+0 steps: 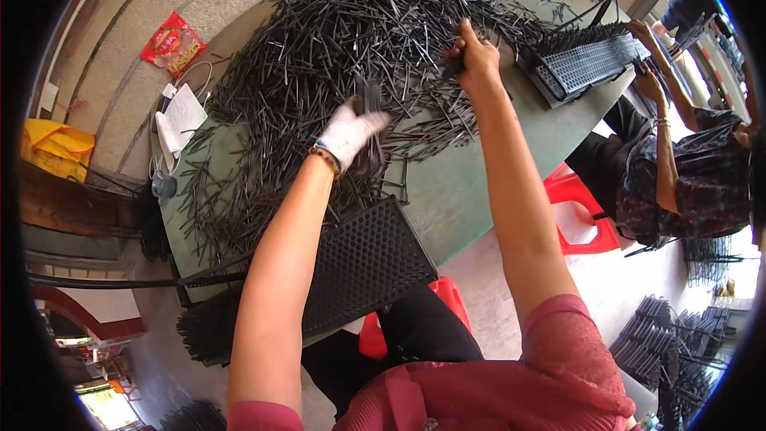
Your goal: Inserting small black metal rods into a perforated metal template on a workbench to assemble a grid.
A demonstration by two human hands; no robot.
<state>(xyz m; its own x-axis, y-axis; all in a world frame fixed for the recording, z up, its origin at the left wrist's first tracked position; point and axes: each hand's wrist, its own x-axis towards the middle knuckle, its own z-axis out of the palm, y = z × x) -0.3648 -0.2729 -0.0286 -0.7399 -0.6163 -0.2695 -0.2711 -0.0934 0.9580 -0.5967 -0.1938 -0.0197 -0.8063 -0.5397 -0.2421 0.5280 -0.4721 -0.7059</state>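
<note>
A big heap of thin black sticks (351, 16) covers much of the green table (455, 215). My left hand (348, 134), in a white glove, is closed round a small bunch of black sticks (369, 96) over the heap's near side. My bare right hand (478, 62), thumb up, is closed on several dark sticks (452, 69) at the heap's right side. Below my left hand, a black perforated rack (369, 263) lies at the near table edge. My left forearm crosses it. Sticks bristle from its left end, partly behind that forearm.
At right, another person (678, 160) works at a second perforated rack (586, 70) filled with sticks along its back. A red stool (578, 219) stands by them. Left are a red snack packet (173, 44), a white cloth-like item with a cable (180, 121) and a yellow cloth (56, 148).
</note>
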